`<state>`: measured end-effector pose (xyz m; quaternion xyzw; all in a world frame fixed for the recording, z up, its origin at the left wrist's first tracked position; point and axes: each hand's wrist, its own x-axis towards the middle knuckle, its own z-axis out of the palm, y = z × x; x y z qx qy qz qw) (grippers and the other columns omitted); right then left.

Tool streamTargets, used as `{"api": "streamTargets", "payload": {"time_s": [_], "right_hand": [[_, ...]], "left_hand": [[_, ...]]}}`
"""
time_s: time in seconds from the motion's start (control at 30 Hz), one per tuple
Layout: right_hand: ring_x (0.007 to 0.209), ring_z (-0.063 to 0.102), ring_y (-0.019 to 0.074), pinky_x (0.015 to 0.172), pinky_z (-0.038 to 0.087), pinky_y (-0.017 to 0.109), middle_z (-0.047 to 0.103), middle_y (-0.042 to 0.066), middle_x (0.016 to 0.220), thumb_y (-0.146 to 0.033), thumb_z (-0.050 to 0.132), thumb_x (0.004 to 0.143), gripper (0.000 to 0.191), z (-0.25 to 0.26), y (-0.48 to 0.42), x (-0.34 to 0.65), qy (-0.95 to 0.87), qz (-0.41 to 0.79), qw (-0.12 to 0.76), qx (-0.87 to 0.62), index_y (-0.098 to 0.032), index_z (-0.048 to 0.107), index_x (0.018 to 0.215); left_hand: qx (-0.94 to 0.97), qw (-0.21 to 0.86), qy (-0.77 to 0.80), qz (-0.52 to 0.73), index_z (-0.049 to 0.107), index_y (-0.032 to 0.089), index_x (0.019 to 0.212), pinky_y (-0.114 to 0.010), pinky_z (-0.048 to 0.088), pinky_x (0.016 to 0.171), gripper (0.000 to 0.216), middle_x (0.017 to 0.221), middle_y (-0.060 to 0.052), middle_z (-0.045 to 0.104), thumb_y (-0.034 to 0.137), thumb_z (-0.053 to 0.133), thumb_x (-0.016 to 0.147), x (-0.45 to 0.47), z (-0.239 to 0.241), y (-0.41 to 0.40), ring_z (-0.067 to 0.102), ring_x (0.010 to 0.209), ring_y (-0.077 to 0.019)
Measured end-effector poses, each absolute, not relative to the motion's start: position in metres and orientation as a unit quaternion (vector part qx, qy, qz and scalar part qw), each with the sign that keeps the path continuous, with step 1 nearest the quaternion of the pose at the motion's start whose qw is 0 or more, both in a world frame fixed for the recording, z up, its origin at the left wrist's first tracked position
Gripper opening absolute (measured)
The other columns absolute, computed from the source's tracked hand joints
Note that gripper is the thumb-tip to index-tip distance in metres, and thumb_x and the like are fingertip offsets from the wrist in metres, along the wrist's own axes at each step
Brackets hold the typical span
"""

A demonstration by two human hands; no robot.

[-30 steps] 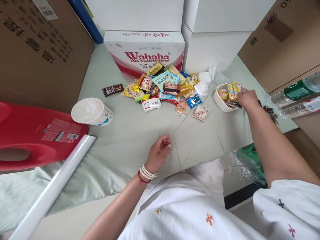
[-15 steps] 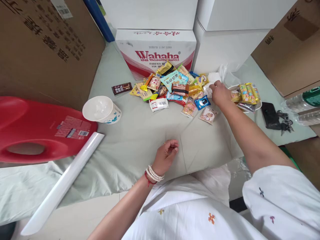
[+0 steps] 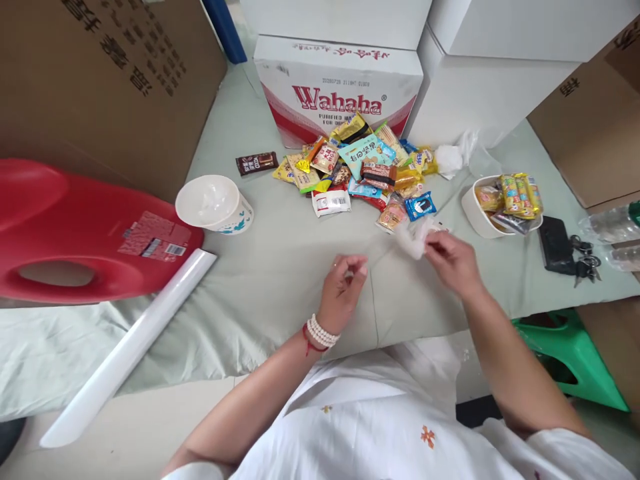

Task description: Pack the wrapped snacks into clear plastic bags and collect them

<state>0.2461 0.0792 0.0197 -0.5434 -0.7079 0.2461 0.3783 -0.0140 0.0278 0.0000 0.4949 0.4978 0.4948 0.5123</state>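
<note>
My right hand (image 3: 453, 259) is closed on a crumpled clear plastic bag (image 3: 413, 235), held just above the pale green cloth (image 3: 280, 267) in front of the snack pile (image 3: 357, 170). My left hand (image 3: 344, 287), with a bead bracelet at the wrist, hovers a little to the left with its fingers curled loosely; nothing shows in it. A white bowl (image 3: 480, 217) to the right of my hands holds a few yellow snack packs.
A white paper cup (image 3: 215, 205) stands left of the pile. A red plastic stool (image 3: 75, 233) and a white roll (image 3: 130, 347) lie at the left. A Wahaha box (image 3: 340, 87) and cartons stand behind. A black wallet with keys (image 3: 563, 248) and bottles lie right.
My right hand left the bowl, reached the pile's right edge, and came back toward me holding the clear plastic bag. My left hand lifted slightly toward it.
</note>
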Motion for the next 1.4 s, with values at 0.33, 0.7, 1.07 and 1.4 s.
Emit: {"api": "streamTargets", "payload": {"time_s": [0.33, 0.7, 1.07, 1.4], "right_hand": [[0.088, 0.070, 0.0197, 0.076, 0.055, 0.033, 0.074, 0.005, 0.096, -0.026, 0.057, 0.102, 0.017, -0.017, 0.036, 0.208, -0.686, 0.229, 0.482, -0.494, -0.026, 0.074, 0.102], [0.093, 0.065, 0.0188, 0.077, 0.053, 0.032, 0.065, 0.005, 0.103, -0.018, 0.058, 0.100, 0.019, 0.003, 0.025, 0.198, -0.731, 0.188, 0.462, -0.466, -0.028, 0.074, 0.103], [0.085, 0.057, 0.0179, 0.071, 0.049, 0.032, 0.062, 0.004, 0.099, -0.014, 0.059, 0.097, 0.019, 0.002, 0.010, 0.192, -0.766, 0.129, 0.440, -0.451, -0.027, 0.072, 0.101], [0.083, 0.054, 0.0191, 0.073, 0.048, 0.036, 0.064, 0.005, 0.097, -0.009, 0.057, 0.096, 0.023, -0.003, 0.000, 0.187, -0.801, 0.116, 0.405, -0.424, -0.028, 0.070, 0.097]], "left_hand": [[0.606, 0.450, 0.528, 0.389, 0.074, 0.019, 0.084, -0.029, 0.046, 0.073, 0.008, 0.079, -0.001, 0.064, 0.015, 0.067, 0.084, -0.003, -0.021, 0.053, 0.056, 0.072, -0.0147], [0.415, 0.581, 0.487, 0.502, 0.065, 0.019, 0.080, -0.025, 0.037, 0.061, 0.032, 0.072, 0.003, 0.057, 0.047, 0.079, 0.079, 0.003, 0.002, 0.043, 0.045, 0.064, -0.0102], [0.342, 0.650, 0.481, 0.479, 0.063, 0.017, 0.074, -0.022, 0.024, 0.050, 0.044, 0.063, 0.006, 0.050, 0.055, 0.086, 0.070, -0.001, 0.013, 0.029, 0.034, 0.054, -0.0055], [0.368, 0.661, 0.483, 0.441, 0.064, 0.017, 0.075, -0.023, 0.028, 0.052, 0.045, 0.064, 0.005, 0.051, 0.058, 0.084, 0.070, -0.003, 0.017, 0.021, 0.036, 0.056, -0.0066]]}}
